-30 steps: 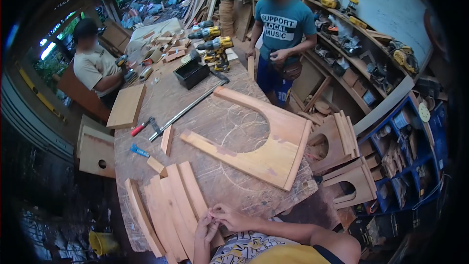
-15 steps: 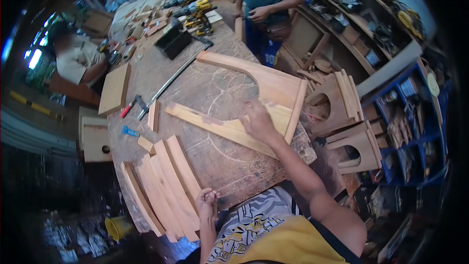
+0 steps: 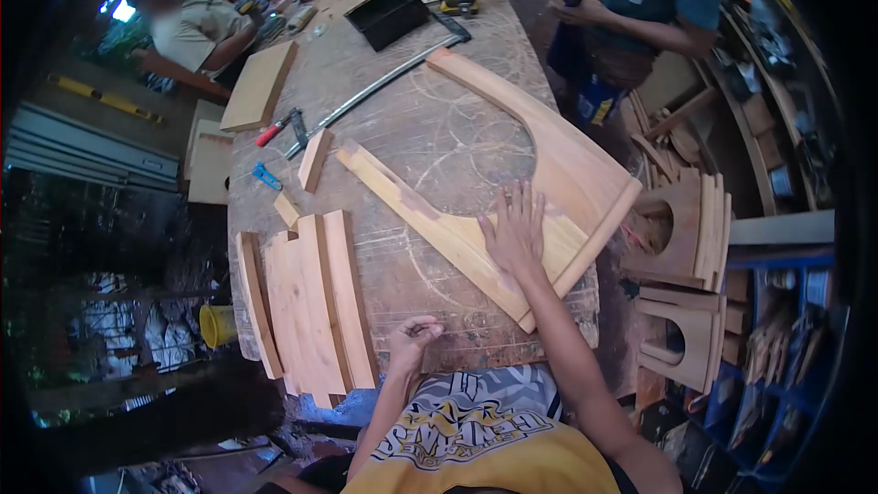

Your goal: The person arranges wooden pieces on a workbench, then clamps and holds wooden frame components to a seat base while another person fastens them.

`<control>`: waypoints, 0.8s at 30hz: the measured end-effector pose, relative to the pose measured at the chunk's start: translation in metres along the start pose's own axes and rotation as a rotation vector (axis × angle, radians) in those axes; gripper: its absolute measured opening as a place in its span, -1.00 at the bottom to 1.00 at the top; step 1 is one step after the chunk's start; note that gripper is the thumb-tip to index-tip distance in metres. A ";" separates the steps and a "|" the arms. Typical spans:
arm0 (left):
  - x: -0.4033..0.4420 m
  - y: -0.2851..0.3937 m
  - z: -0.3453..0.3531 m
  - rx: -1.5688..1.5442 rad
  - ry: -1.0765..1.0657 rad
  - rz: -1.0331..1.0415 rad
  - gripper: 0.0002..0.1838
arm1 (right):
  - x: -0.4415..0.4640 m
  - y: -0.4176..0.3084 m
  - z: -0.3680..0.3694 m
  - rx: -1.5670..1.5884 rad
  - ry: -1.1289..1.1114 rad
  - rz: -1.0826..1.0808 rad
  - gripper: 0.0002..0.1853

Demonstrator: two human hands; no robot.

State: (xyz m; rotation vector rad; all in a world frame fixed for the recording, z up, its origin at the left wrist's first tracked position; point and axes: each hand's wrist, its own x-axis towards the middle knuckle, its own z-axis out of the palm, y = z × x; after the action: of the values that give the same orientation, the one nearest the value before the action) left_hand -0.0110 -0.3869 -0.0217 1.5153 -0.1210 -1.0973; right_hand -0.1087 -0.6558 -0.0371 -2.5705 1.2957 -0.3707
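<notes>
While the right hand rests on the panel, fingers spread, gripping nothing, the left hand curls half-closed, its contents unclear.

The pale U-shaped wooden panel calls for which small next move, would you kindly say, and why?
Probably bring the left hand to the pale U-shaped wooden panel to steady it: the right hand rests there, spread flat, while the left is off it.
</notes>
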 end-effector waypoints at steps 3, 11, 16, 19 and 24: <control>0.014 0.018 0.016 0.121 -0.022 -0.002 -0.80 | 0.002 -0.012 0.003 -0.041 -0.074 0.000 -0.25; 0.080 0.070 0.038 0.226 -0.025 0.193 -0.77 | 0.052 -0.104 0.049 0.210 -0.178 -0.446 -0.26; 0.100 0.078 0.002 0.403 0.145 0.245 -0.74 | 0.062 -0.117 0.047 0.188 -0.190 -0.444 -0.30; 0.106 0.079 -0.025 0.385 0.213 0.227 -0.76 | 0.063 -0.119 0.054 0.080 -0.159 -0.457 -0.34; 0.155 0.111 -0.037 0.534 0.130 0.441 -0.79 | 0.062 -0.125 0.047 -0.014 -0.175 -0.451 -0.33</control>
State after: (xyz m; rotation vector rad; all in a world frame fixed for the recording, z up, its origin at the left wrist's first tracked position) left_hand 0.1542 -0.4899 -0.0217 1.9063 -0.6680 -0.6314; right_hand 0.0360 -0.6292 -0.0342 -2.8183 0.6565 -0.2063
